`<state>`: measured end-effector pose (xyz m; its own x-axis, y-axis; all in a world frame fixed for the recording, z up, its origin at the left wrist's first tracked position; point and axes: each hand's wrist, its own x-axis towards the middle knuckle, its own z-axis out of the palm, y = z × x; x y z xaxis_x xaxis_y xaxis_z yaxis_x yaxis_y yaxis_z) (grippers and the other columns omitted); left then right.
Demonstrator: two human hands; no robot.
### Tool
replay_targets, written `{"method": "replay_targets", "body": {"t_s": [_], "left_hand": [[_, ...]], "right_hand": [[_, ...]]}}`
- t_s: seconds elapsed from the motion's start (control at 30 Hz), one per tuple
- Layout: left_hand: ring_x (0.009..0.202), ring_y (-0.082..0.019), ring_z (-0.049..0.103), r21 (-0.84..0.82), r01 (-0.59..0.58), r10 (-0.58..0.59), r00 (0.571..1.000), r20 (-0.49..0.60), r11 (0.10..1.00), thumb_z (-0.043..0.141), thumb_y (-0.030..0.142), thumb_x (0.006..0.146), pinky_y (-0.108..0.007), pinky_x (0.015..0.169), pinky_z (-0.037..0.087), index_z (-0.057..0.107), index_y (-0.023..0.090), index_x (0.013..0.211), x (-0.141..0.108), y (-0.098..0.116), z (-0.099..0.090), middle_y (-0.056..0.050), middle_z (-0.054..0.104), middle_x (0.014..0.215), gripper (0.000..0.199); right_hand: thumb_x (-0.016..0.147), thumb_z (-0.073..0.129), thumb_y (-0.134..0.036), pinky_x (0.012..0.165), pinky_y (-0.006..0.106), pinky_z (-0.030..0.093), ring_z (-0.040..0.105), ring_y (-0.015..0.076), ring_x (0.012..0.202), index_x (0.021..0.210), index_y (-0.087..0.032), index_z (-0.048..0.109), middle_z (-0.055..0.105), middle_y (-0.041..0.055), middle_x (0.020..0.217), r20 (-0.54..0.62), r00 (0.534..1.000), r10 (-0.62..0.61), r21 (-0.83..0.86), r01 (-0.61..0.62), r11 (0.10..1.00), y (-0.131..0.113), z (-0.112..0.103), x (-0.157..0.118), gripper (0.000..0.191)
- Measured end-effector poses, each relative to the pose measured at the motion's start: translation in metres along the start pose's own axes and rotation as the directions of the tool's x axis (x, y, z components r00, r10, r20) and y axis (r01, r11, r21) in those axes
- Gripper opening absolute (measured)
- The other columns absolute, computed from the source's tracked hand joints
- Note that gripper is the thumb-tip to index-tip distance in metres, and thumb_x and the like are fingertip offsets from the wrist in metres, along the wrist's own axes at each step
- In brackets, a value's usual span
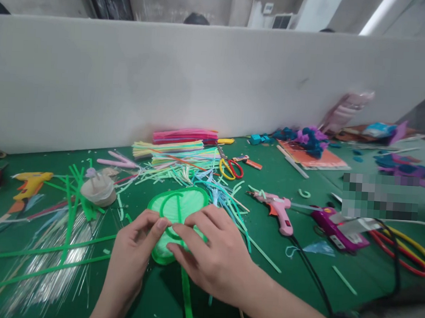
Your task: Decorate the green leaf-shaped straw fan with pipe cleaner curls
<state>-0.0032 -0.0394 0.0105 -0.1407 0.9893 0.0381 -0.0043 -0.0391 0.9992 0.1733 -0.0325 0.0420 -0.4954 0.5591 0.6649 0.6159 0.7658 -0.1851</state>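
Both grips pinch the flat green leaf-shaped straw piece (176, 209) at its near edge.
My left hand (133, 250) and right hand (210, 255) close fingertips there; its stem runs toward me.

Left hand (135, 243) and right hand (210, 255) press a green leaf shape (179, 206) on the table (298, 279).

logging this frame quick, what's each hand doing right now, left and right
Left hand: fingers closed, pinching the green leaf-shaped piece.
Right hand: fingers pressed on the same green piece, gripping its edge.
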Motion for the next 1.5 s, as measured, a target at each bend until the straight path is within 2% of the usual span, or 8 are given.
{"method": "replay_targets", "body": {"t_s": [0.3,0.47,0.83,0.93,1.03,1.13,1.23,1.5], "left_hand": [[0.080,-0.013,0.047,0.003,-0.026,0.026,1.000,-0.016,1.000,0.070,0.033,0.083,-0.021,0.073,0.039,0.065,0.021,0.079,-0.001,0.002,0.006,0.003,0.053,0.080,0.013],[0.074,-0.014,0.045,0.049,0.016,-0.022,0.991,0.135,0.999,0.071,0.035,0.082,-0.022,0.070,0.038,0.064,0.019,0.070,0.006,0.010,0.000,0.002,0.051,0.073,0.021],[0.079,-0.014,0.053,0.082,0.052,-0.052,0.999,0.002,0.995,0.078,0.042,0.073,-0.022,0.073,0.040,0.071,0.020,0.073,0.022,0.019,-0.034,0.001,0.061,0.075,0.023],[0.082,-0.014,0.055,-0.012,0.018,-0.019,0.992,-0.125,1.000,0.082,0.042,0.068,-0.021,0.076,0.042,0.073,0.021,0.075,0.024,0.019,-0.032,0.002,0.065,0.079,0.024],[0.077,-0.013,0.055,-0.120,-0.001,-0.027,0.973,-0.229,0.993,0.082,0.047,0.067,-0.022,0.073,0.044,0.072,0.021,0.075,0.023,0.012,-0.017,0.001,0.067,0.080,0.029],[0.074,-0.013,0.056,-0.181,-0.022,-0.029,0.962,-0.270,0.983,0.080,0.051,0.067,-0.023,0.071,0.045,0.071,0.019,0.074,0.017,-0.003,0.001,-0.001,0.070,0.083,0.034],[0.072,-0.013,0.056,-0.174,0.041,-0.086,0.963,-0.257,0.984,0.080,0.049,0.069,-0.024,0.070,0.045,0.073,0.019,0.079,0.011,-0.016,0.014,0.000,0.069,0.079,0.032],[0.067,-0.011,0.055,-0.279,0.163,-0.198,0.975,-0.104,0.946,0.082,0.043,0.069,-0.022,0.065,0.046,0.072,0.016,0.075,0.009,-0.025,0.021,0.000,0.066,0.070,0.029]], "right_hand": [[0.091,0.056,-0.016,0.064,0.036,0.031,0.045,0.0204,0.078,0.083,-0.015,0.067,0.061,0.0050,0.078,-0.014,0.995,-0.099,-0.166,0.096,0.981,0.004,0.015,0.005,0.014],[0.092,0.052,-0.010,0.060,0.034,0.029,0.044,0.0185,0.076,0.080,-0.014,0.067,0.060,0.0045,0.075,0.029,0.955,-0.297,-0.157,0.297,0.942,0.008,0.013,0.009,0.019],[0.094,0.056,-0.024,0.061,0.027,0.039,0.051,0.0118,0.079,0.070,-0.022,0.063,0.064,-0.0019,0.079,0.330,0.673,-0.661,0.274,0.602,0.750,0.009,-0.034,-0.009,0.026],[0.095,0.053,-0.017,0.058,0.030,0.040,0.054,0.0147,0.074,0.078,-0.019,0.067,0.066,0.0011,0.075,0.254,0.848,-0.465,0.197,0.425,0.883,0.013,-0.034,-0.017,0.022],[0.093,0.057,-0.019,0.063,0.029,0.047,0.060,0.0149,0.072,0.095,-0.017,0.068,0.070,0.0037,0.079,0.118,0.992,0.048,0.402,-0.092,0.911,0.016,-0.015,-0.020,0.012],[0.091,0.061,-0.035,0.061,0.026,0.051,0.067,0.0149,0.074,0.106,-0.019,0.066,0.073,0.0042,0.087,0.315,0.785,0.533,0.705,-0.570,0.423,0.015,0.010,-0.015,0.022],[0.082,0.071,-0.043,0.064,0.026,0.053,0.069,0.0162,0.076,0.102,-0.019,0.064,0.073,0.0035,0.085,0.462,0.644,0.610,0.812,-0.583,0.001,0.014,0.028,-0.005,0.033],[0.079,0.075,-0.036,0.052,0.021,0.048,0.061,0.0096,0.056,0.100,-0.020,0.067,0.073,0.0004,0.075,0.392,0.601,0.697,0.889,-0.442,-0.119,0.027,0.040,0.004,0.028]]}}
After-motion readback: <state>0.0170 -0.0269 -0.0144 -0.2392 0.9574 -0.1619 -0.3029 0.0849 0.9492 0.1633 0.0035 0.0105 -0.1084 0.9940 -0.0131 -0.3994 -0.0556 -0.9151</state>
